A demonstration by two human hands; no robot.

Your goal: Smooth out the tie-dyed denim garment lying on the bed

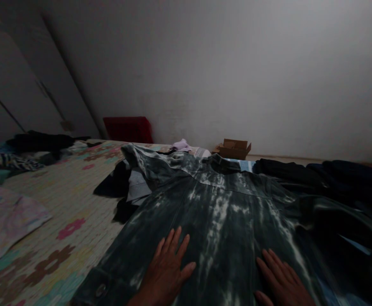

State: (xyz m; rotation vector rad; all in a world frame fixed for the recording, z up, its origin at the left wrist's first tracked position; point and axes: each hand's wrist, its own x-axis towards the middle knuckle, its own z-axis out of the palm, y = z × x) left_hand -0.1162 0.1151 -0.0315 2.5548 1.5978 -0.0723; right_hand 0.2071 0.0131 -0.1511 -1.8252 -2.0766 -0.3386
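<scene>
A dark grey-green denim jacket (188, 204) with whitish streaks lies spread out in front of me, back side up. Its collar (217, 163) points away from me, and a metal button (100, 290) shows at the lower left hem. My left hand (169, 267) rests flat on the lower left of the jacket, fingers apart. On the lower right lies my right hand (281, 276), palm down with fingers stretched out. One sleeve reaches out at the far left, the other at the right over dark clothes.
Left of the jacket is a flowered bedspread (71, 191) with a pink garment (10, 221) and a dark clothes pile (42, 142). Folded dark clothes (300, 174) are stacked at right. A cardboard box (233, 148) and a red box-like object (128, 128) stand near the wall.
</scene>
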